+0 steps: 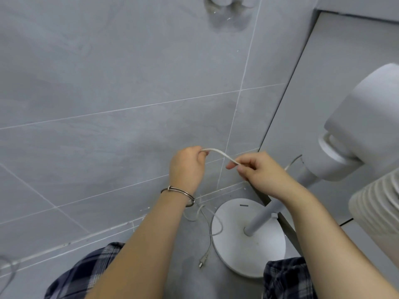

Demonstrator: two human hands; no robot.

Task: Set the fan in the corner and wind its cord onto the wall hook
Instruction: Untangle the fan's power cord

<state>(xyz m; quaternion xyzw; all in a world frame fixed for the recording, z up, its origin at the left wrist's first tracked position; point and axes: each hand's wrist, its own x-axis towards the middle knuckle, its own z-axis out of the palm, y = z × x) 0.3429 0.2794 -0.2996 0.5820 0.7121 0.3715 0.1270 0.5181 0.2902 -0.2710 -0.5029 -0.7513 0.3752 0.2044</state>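
Observation:
A white pedestal fan stands in the corner at the right, its round base [248, 240] on the floor, its pole [265, 214] rising to the motor head [362, 126]. Its white cord [218, 153] stretches between both hands in front of the grey tiled wall. My left hand [186, 167] pinches the cord's left part; my right hand [259, 171] pinches it at the right. Slack cord loops over the base, and the plug [203, 261] lies on the floor. The white wall hook [228, 1] sits at the top edge, well above both hands.
Grey tile wall [108, 93] fills the left and centre. A lighter panel or door [319, 72] forms the corner's right side. A metal bracelet [179, 193] circles the left wrist. Plaid-clothed knees [86, 275] are at the bottom.

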